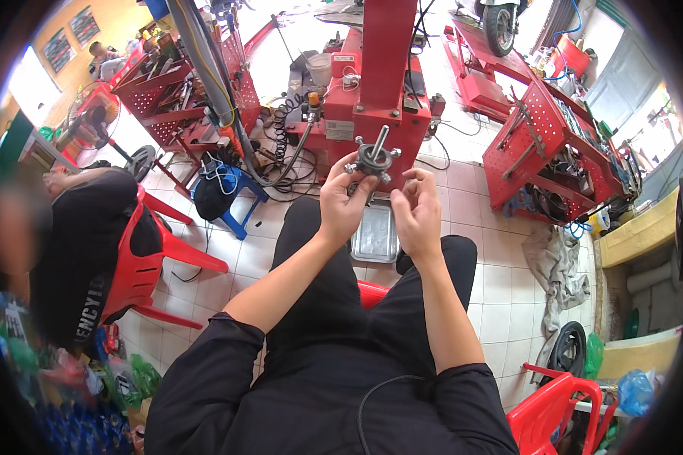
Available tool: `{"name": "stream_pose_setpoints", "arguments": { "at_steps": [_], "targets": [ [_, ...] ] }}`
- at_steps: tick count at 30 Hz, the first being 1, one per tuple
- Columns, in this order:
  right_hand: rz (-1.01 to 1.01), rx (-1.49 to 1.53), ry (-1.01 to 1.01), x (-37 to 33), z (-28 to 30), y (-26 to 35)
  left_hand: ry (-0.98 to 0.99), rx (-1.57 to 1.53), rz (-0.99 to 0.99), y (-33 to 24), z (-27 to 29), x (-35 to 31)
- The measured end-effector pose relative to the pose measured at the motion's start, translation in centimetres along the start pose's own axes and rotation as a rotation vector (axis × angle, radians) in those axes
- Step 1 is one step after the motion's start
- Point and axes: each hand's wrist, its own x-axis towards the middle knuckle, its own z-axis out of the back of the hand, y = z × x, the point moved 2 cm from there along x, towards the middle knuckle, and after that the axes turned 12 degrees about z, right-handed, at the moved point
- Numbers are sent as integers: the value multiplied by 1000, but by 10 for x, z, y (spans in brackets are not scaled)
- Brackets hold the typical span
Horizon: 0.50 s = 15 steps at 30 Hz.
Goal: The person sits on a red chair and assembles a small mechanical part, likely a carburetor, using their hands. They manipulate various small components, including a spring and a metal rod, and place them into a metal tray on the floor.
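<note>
Black shirt [311, 394] nearest; round metal part [374, 158] juts beyond gripping left fingers [337, 173].

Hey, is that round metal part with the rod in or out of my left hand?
In: the left hand grips the round metal part between thumb and fingers.

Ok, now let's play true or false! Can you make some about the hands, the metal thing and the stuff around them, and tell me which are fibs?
1. The left hand holds a round metal part. True.
2. The tray is round. False: it is rectangular.
3. The right hand is beside the left one. True.
4. The blue stool stands on the right. False: it stands on the left.
5. Another person in black sits on a red chair. True.
</note>
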Motion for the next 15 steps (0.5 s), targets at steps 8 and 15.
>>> {"name": "stream_pose_setpoints", "arguments": {
  "at_steps": [8,15],
  "targets": [
    [-97,-18,195,28,-12,-88,63,84,86,65,-11,44],
    [-182,237,73,19,-35,-145,-19,58,228,116,-14,54]
  ]
}}
